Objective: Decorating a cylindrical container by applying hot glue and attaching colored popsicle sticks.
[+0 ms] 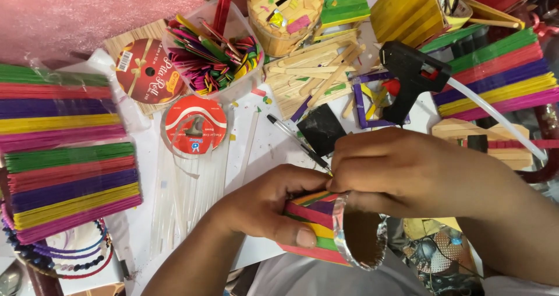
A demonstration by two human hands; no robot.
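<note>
My left hand [271,205] grips a small round holder [326,229] clad in coloured craft sticks, red, yellow, green and purple, with a silver glitter band around its open rim [343,238]. It lies tilted on its side near the table's front edge. My right hand [402,168] comes over from the right and pinches at the holder's top edge, fingertips pressed where sticks meet the rim. Whatever the fingertips pinch is hidden.
A black glue gun [410,77] with a clear glue stick lies at the back right. Packs of coloured sticks [67,173] lie left and far right [495,80]. A tub of stick pieces [212,54], two tape rolls [194,125], a pen [291,136] and plain wooden sticks [314,69] fill the middle.
</note>
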